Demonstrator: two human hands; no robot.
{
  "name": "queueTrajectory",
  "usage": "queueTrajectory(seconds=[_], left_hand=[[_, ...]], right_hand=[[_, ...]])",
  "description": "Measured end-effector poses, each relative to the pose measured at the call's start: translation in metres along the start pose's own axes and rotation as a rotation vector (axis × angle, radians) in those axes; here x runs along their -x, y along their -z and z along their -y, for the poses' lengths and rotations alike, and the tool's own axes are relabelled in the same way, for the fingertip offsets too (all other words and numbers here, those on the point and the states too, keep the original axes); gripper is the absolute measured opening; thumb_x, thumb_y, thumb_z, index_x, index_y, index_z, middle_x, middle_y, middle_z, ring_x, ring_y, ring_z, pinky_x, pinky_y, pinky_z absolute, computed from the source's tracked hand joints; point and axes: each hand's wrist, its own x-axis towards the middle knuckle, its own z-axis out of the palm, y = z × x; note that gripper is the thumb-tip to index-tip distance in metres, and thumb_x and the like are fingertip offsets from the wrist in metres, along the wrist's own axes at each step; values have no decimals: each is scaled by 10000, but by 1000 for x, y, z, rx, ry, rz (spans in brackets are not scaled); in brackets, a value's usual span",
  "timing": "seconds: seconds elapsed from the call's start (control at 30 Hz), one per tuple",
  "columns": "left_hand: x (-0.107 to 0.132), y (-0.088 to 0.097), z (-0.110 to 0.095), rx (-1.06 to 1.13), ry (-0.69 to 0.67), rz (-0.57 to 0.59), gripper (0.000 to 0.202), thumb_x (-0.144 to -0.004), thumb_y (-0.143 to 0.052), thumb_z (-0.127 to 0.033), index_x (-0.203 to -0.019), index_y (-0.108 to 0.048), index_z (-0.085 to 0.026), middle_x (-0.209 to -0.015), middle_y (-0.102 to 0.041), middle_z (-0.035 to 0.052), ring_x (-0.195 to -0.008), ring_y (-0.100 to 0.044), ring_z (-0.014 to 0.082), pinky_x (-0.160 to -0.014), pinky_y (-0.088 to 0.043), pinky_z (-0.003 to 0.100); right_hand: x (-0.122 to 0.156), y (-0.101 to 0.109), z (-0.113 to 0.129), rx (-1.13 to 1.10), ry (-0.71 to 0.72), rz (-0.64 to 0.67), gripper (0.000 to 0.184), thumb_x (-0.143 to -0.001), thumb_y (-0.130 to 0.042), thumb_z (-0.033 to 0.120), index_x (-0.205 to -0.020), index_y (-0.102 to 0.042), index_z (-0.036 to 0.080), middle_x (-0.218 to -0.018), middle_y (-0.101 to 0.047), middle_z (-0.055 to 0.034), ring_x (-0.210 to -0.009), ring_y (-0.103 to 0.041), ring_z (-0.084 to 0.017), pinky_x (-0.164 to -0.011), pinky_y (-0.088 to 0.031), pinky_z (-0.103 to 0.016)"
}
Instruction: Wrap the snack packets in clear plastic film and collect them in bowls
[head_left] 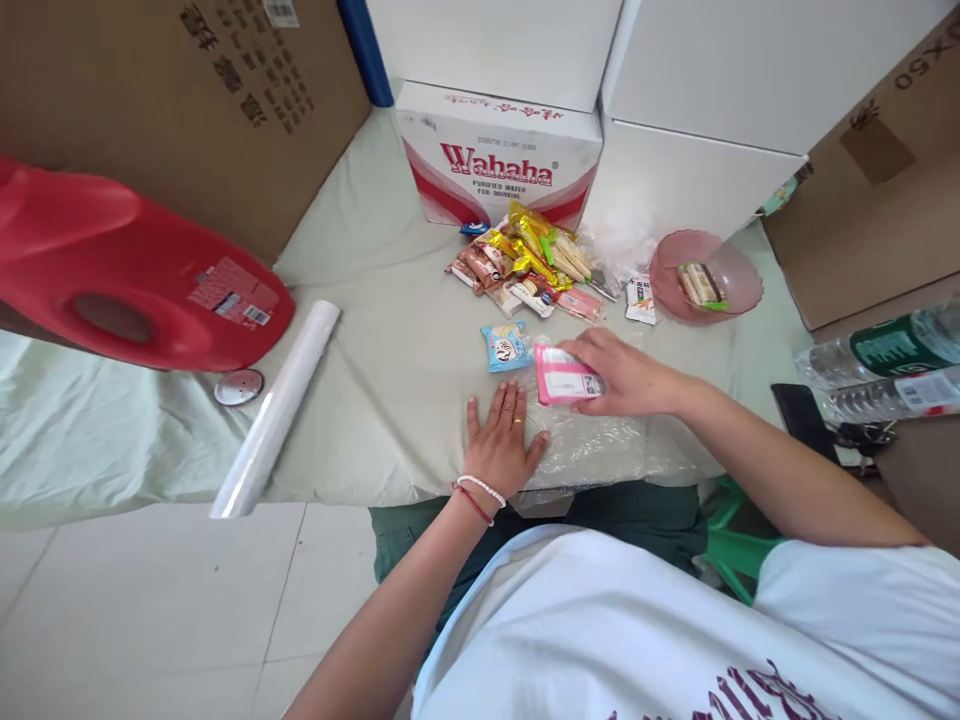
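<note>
My left hand (501, 440) lies flat with fingers spread on a sheet of clear plastic wrap (600, 450) at the table's near edge. My right hand (626, 375) is closed on a pink snack packet (564, 378) and holds it just above the wrap. A small blue snack packet (505, 345) lies just left of the pink one. Behind them sits a pile of mixed snack packets (529, 265).
A pink bowl (731, 290) with a snack in it stands at the right. A roll of clear wrap (277, 405), a round metal lid (238, 387) and a big red jug (127, 275) lie at the left. A Wahaha box (499, 155) and cartons ring the back; bottles (885, 370) lie far right.
</note>
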Motion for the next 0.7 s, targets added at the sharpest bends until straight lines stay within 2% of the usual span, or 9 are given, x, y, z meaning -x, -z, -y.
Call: queueTrajectory(seconds=[0.13,0.23,0.4,0.53,0.7], left_hand=[[-1,-1,0,-27,-15,-20,732,-1042,-345,-535,-1655,-254,-146,-1686,-310,183,-1570,-324,327,-1288,-68,654],[-1,-1,0,-53,-15,-14,727,-1043,-344,-533,-1650,-269,-141,-1683,-314,189,-1569,-326,328,-1288,-82,649],[-1,0,-1,-70,8,20,728,-1041,-336,-539,-1641,-289,-130,-1693,-297,170,-1579,-306,319,-1292,-85,638],[-2,0,-2,-81,25,31,732,-1042,-326,-547,-1637,-296,-121,-1697,-291,160,-1585,-292,309,-1296,-75,630],[-2,-1,-2,-90,27,34,740,-1035,-352,-546,-1644,-282,-132,-1692,-300,169,-1583,-296,320,-1294,-82,634]], right_hand=[[28,-46,-13,13,-80,73,799,-775,-824,351,-1487,-503,182,-1233,-574,-171,-1134,-543,-350,-993,-481,-477],[33,-64,-17,76,-109,83,799,-774,-845,358,-1478,-523,160,-1253,-574,-188,-1172,-523,-365,-1025,-452,-496],[38,-72,-22,35,-78,36,886,-786,-853,483,-1538,-467,216,-1358,-541,-176,-1283,-461,-368,-1110,-379,-520],[44,-74,-25,32,-99,26,842,-818,-826,416,-1546,-455,209,-1343,-568,-162,-1277,-466,-357,-1115,-363,-511],[50,-70,-28,63,-132,-9,757,-815,-812,384,-1472,-520,149,-1282,-588,-177,-1215,-486,-359,-1100,-369,-505]])
